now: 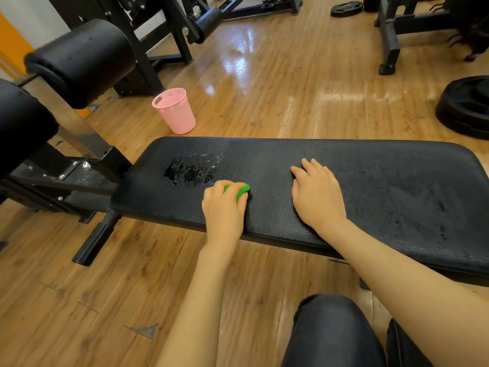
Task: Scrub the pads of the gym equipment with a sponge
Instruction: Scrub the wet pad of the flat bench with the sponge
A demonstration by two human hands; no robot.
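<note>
A long black textured vinyl bench pad point(370, 186) stretched across the middle of the frame, from centre left to the right edge. The left hand point(225, 210) curled its fingers around a bright green sponge point(239, 191), pressing it onto the pad near the front edge. Just up and left of the sponge lay a wet patch of beaded water point(189, 172). The right hand point(316, 193) rested flat on the pad, fingers straight and spread, holding nothing, a little right of the sponge.

In the upper left, two black cylindrical roller pads point(82, 59) on a black steel frame point(87, 165) crowded the pad's left end. A pink perforated plastic basket point(176, 112) stood on the glossy wooden plank floor point(264, 88) beyond the pad's far edge. Black weight plates point(465, 107) sat at the right edge, another plate point(346, 8) near the top. The pad's right half lay open. A knee in dark trousers point(330, 332) filled the lower right.
</note>
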